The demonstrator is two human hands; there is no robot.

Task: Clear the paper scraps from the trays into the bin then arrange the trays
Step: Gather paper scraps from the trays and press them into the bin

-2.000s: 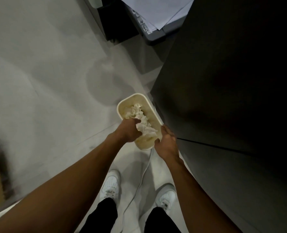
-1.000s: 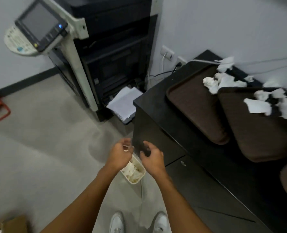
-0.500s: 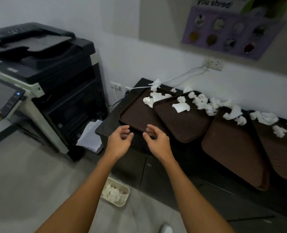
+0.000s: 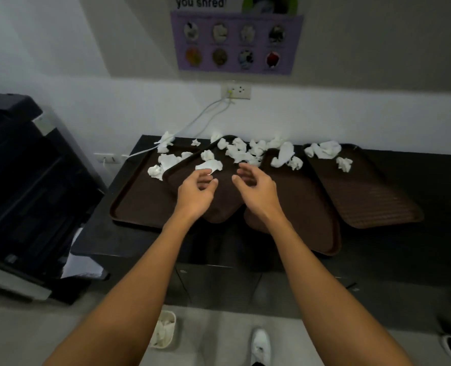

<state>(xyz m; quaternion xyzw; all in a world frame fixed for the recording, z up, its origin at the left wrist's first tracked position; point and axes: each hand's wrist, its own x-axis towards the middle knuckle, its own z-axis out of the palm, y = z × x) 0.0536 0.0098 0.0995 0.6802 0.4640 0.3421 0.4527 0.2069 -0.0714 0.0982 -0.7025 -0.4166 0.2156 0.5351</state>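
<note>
Crumpled white paper scraps [image 4: 239,154], overlapping brown trays [image 4: 139,204]

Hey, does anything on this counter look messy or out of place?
Yes. The four brown trays lie fanned at different angles, with the second tray overlapping the leftmost tray at its edge. Crumpled paper scraps are strewn across their far ends, and a few have spilled onto the black counter by the wall.

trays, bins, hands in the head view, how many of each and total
trays: 4
bin: 1
hands: 2, left hand and right hand
total: 7
</note>
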